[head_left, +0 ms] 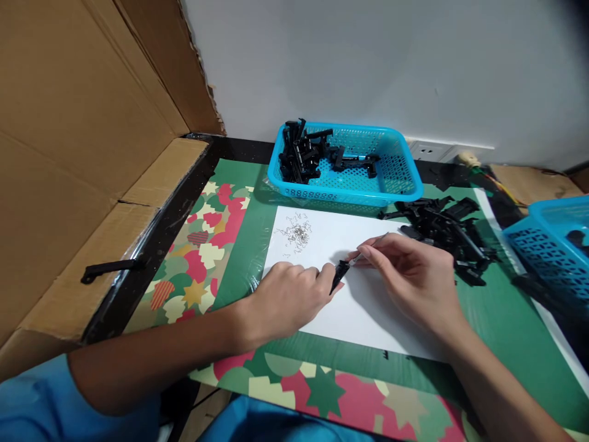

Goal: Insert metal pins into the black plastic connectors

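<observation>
My left hand (pixel 294 294) rests on a white sheet (pixel 368 307) and pinches a small black plastic part (pixel 339 273) between thumb and fingers. My right hand (pixel 409 276) is closed in a pinch right beside that part, its fingertips holding a thin light-coloured tool or pin whose tip meets the part. A small heap of tiny metal springs (pixel 298 234) lies on the sheet just beyond my left hand. A pile of black plastic parts (pixel 448 230) lies to the right of my right hand.
A blue basket (pixel 396 178) with more black parts stands at the back. A second blue basket (pixel 552 245) sits at the right edge. A large cardboard box (pixel 92 153) fills the left, with one black part (pixel 108 268) on its flap. A patterned green mat (pixel 202 258) covers the table.
</observation>
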Action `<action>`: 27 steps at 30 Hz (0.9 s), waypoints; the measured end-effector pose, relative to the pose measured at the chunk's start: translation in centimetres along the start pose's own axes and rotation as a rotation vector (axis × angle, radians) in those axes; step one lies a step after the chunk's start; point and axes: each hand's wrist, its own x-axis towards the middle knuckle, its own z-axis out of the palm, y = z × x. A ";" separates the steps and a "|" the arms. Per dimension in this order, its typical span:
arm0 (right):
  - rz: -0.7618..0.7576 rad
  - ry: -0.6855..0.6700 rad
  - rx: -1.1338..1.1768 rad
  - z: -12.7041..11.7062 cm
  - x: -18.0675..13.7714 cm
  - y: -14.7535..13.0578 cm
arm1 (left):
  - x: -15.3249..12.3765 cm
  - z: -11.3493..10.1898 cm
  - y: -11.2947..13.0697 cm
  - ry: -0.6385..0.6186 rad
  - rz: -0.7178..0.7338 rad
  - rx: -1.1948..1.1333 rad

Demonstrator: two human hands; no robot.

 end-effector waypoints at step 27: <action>-0.516 -0.216 -0.528 -1.6 -1.1 -2.7 | 0.1 0.2 -0.7 0.074 -0.051 -0.346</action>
